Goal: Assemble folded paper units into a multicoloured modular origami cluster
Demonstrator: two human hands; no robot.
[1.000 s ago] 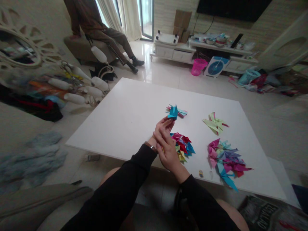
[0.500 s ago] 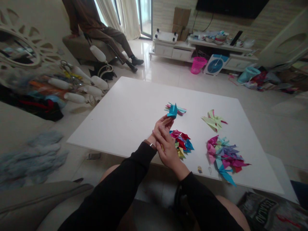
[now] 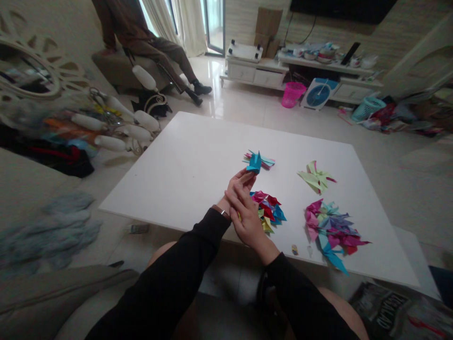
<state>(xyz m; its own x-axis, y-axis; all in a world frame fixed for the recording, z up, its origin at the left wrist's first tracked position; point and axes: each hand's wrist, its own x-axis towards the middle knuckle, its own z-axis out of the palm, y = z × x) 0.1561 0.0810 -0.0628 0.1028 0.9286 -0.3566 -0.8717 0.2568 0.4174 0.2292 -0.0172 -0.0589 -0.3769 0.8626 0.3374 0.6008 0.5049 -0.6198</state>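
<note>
A blue origami crane point(image 3: 254, 164) is pinched in the fingertips of my left hand point(image 3: 238, 183), held up above the white table. My right hand point(image 3: 246, 218) lies across my left wrist and palm with its fingers stretched out, and nothing shows in it. Just behind the blue crane, a small stack of folded pink and light blue papers point(image 3: 268, 163) lies on the table. Beside my right hand is a pile of colourful folded paper pieces point(image 3: 272, 208), which the hand partly hides.
On the white table point(image 3: 159, 165), a larger pile of paper cranes point(image 3: 334, 229) lies at the right, with pale green folded papers point(image 3: 316, 177) behind it. A seated person point(image 3: 159, 52) is at the back left. A pink basket point(image 3: 293, 94) and a fan point(image 3: 317, 94) stand on the floor.
</note>
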